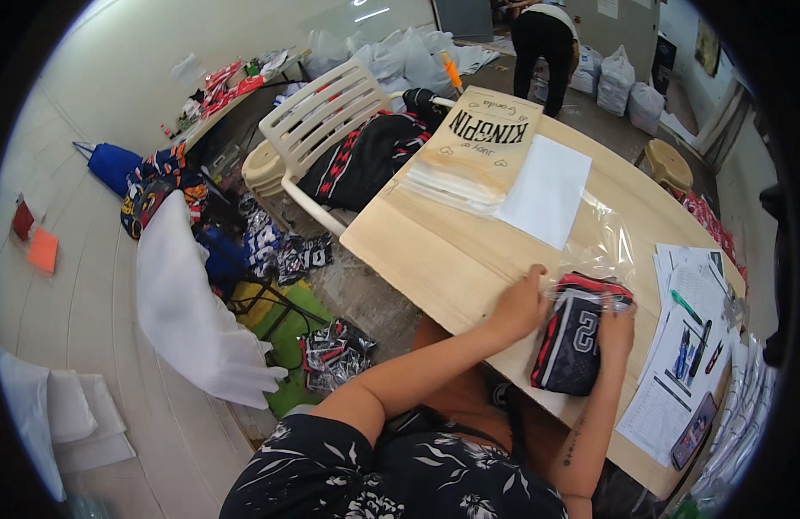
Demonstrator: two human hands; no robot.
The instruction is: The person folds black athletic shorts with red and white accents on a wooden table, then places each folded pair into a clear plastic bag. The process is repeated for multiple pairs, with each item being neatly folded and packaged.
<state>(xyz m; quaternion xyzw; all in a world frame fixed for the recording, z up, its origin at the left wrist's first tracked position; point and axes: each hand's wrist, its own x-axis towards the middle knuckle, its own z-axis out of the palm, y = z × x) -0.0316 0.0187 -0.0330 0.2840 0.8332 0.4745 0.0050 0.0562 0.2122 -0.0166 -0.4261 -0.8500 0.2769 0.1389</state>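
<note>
A folded black sports jersey (575,342) with red trim and pale lettering lies near the front edge of the wooden table. Around its far end is a clear plastic bag (603,238), whose loose part spreads beyond it over the tabletop. My left hand (521,304) is at the left side of the bag, its fingers closed at the plastic edge. Along the right side of the jersey, my right hand (617,330) grips it, fingers curled over the edge. Part of the jersey is hidden under that hand.
On the table (469,290) are a stack of plastic packaging (473,151), a white sheet (551,190), papers (655,406), pens and a phone (694,431). A chair (331,112) with dark clothing stands left. Bagged garments (335,355) lie below. Another person (545,52) bends over behind.
</note>
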